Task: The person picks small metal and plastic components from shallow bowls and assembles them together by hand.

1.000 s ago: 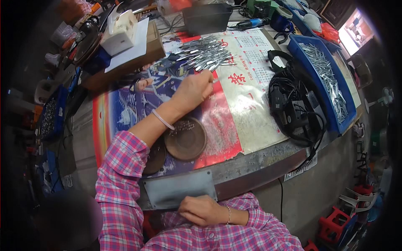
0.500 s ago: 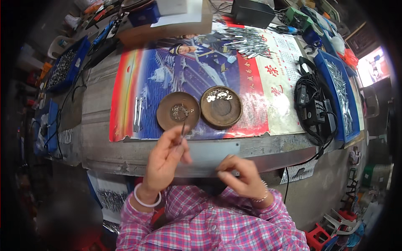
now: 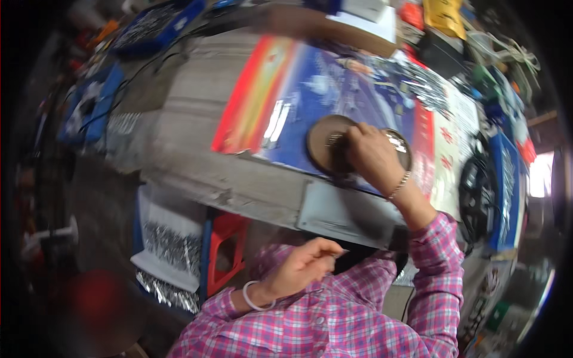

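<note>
Over the brown round dish my right hand reaches down, its fingers bent together at the dish's right side; whatever they hold is hidden. Small metal pieces lie in that dish. Partly behind my right hand is a second round dish, which has shiny silver bits in it. My left hand is low, in front of the table edge and near my lap. Its thumb and fingers are pinched; anything between them is too blurred to make out.
A printed poster covers part of the table, with thin metal strips on it and a pile of them farther back. A grey metal plate lies at the front edge. Black cables and a blue tray are at right.
My right hand has moved from the table's front edge up to the dishes. My left hand has drawn back from the dish toward my lap. The whole view has turned and shifted left.
</note>
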The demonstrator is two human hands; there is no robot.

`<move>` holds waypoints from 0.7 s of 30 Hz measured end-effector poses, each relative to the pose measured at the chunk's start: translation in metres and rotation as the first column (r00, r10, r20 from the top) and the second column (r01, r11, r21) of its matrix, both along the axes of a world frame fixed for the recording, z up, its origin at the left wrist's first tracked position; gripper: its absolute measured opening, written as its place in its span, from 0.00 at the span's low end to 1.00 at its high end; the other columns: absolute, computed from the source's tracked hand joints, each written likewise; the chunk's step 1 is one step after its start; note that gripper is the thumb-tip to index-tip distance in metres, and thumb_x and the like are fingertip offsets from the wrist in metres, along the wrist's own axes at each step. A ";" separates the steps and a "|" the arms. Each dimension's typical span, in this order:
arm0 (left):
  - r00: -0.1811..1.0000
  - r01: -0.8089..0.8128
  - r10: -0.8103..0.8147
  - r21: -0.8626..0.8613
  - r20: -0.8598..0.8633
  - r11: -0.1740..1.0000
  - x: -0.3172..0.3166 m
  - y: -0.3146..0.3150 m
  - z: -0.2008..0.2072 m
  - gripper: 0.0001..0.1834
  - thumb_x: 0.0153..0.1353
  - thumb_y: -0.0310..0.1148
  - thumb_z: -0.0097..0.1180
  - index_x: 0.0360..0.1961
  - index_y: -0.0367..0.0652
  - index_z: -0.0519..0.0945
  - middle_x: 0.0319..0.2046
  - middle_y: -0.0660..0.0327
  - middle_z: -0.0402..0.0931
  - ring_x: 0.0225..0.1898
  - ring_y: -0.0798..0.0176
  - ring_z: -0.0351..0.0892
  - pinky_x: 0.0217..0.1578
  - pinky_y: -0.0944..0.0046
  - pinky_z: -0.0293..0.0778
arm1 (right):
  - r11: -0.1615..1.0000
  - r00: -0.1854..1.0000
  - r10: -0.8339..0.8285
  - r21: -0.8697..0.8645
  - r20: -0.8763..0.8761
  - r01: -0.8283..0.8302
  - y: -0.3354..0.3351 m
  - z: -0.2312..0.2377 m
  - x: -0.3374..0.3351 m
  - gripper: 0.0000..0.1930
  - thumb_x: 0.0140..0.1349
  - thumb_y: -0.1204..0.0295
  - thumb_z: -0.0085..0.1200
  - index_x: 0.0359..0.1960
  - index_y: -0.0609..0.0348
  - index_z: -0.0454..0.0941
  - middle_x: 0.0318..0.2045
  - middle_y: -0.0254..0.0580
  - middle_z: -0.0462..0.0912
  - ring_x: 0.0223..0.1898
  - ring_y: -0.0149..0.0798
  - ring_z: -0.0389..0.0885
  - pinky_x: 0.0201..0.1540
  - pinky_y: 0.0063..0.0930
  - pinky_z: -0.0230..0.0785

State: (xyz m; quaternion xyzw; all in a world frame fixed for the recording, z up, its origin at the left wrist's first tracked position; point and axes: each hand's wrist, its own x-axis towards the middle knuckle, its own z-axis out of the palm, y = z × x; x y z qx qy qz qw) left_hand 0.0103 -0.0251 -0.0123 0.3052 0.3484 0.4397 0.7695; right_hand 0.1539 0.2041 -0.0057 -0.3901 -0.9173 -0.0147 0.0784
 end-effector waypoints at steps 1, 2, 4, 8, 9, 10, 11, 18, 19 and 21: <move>0.999 0.003 -0.004 0.017 0.036 1.000 -0.002 -0.002 -0.002 0.13 0.67 0.23 0.45 0.52 0.37 0.70 0.32 0.68 0.71 0.27 0.80 0.65 0.27 0.78 0.64 | 1.000 0.999 -0.006 -0.007 0.054 0.007 0.003 0.000 -0.005 0.06 0.54 0.74 0.48 0.33 0.59 0.74 0.32 0.45 0.78 0.38 0.46 0.79 0.41 0.40 0.69; 0.997 0.016 -0.019 0.039 0.070 0.999 -0.003 -0.003 -0.003 0.13 0.66 0.21 0.45 0.51 0.36 0.70 0.34 0.66 0.72 0.28 0.78 0.68 0.28 0.77 0.66 | 1.000 0.999 0.001 -0.002 0.052 -0.001 0.006 0.000 -0.008 0.05 0.54 0.75 0.48 0.32 0.59 0.74 0.32 0.47 0.79 0.37 0.48 0.80 0.39 0.41 0.70; 1.000 0.006 -0.007 0.067 0.015 0.998 -0.004 -0.005 -0.006 0.12 0.67 0.23 0.45 0.51 0.37 0.69 0.35 0.66 0.72 0.28 0.78 0.68 0.28 0.77 0.67 | 0.996 0.997 0.010 -0.089 0.077 -0.003 0.012 0.002 -0.013 0.05 0.53 0.76 0.47 0.31 0.62 0.74 0.32 0.51 0.80 0.35 0.52 0.81 0.38 0.44 0.72; 0.998 0.007 -0.011 0.071 0.062 0.997 -0.006 -0.006 -0.008 0.12 0.68 0.24 0.44 0.51 0.37 0.67 0.34 0.65 0.71 0.28 0.78 0.68 0.28 0.77 0.66 | 0.980 0.996 0.025 -0.199 0.082 -0.008 0.023 0.006 -0.014 0.06 0.50 0.75 0.50 0.29 0.65 0.72 0.31 0.55 0.79 0.34 0.56 0.79 0.40 0.46 0.70; 0.997 0.005 -0.010 0.072 0.072 0.997 -0.006 -0.005 -0.008 0.12 0.68 0.26 0.45 0.51 0.38 0.67 0.34 0.66 0.70 0.28 0.79 0.66 0.27 0.78 0.66 | 0.977 0.995 0.063 -0.210 0.083 -0.044 0.025 0.005 -0.012 0.07 0.50 0.75 0.50 0.29 0.66 0.72 0.30 0.56 0.78 0.33 0.57 0.78 0.39 0.46 0.70; 0.997 0.005 -0.011 0.072 0.083 0.997 -0.006 -0.005 -0.008 0.12 0.67 0.28 0.46 0.50 0.39 0.68 0.34 0.68 0.70 0.28 0.80 0.64 0.27 0.78 0.65 | 0.972 0.992 0.098 -0.222 0.085 -0.077 0.027 0.005 -0.011 0.07 0.50 0.74 0.50 0.29 0.66 0.72 0.28 0.57 0.78 0.32 0.58 0.78 0.38 0.47 0.70; 0.997 0.010 -0.015 0.073 0.082 0.997 -0.006 -0.005 -0.008 0.12 0.67 0.28 0.46 0.50 0.39 0.68 0.34 0.68 0.70 0.28 0.80 0.64 0.27 0.78 0.65 | 0.973 0.992 0.094 -0.221 0.084 -0.074 0.027 0.006 -0.011 0.07 0.50 0.74 0.50 0.29 0.66 0.72 0.28 0.57 0.78 0.32 0.58 0.78 0.38 0.47 0.70; 0.989 -0.032 0.023 0.062 0.149 0.998 -0.009 -0.002 -0.011 0.10 0.67 0.27 0.47 0.49 0.40 0.68 0.34 0.68 0.71 0.28 0.82 0.64 0.27 0.79 0.64 | 0.941 0.949 -0.031 -0.329 -0.313 -0.078 0.018 0.024 -0.012 0.03 0.49 0.80 0.51 0.26 0.66 0.71 0.21 0.57 0.76 0.26 0.59 0.77 0.29 0.41 0.68; 0.992 -0.034 0.027 0.052 0.125 0.998 -0.010 -0.001 -0.010 0.10 0.67 0.27 0.47 0.48 0.40 0.69 0.34 0.68 0.71 0.28 0.82 0.64 0.27 0.79 0.63 | 0.933 0.936 -0.063 -0.352 -0.347 -0.068 0.016 0.025 -0.012 0.03 0.49 0.81 0.51 0.26 0.65 0.71 0.20 0.56 0.76 0.25 0.58 0.77 0.28 0.39 0.68; 0.992 -0.033 0.026 0.056 0.123 0.998 -0.008 -0.001 -0.009 0.10 0.67 0.27 0.47 0.48 0.40 0.69 0.33 0.68 0.71 0.28 0.82 0.64 0.27 0.80 0.63 | 0.935 0.931 -0.071 -0.348 -0.359 -0.063 0.016 0.021 -0.010 0.03 0.49 0.81 0.51 0.26 0.65 0.71 0.20 0.55 0.75 0.24 0.55 0.77 0.28 0.37 0.68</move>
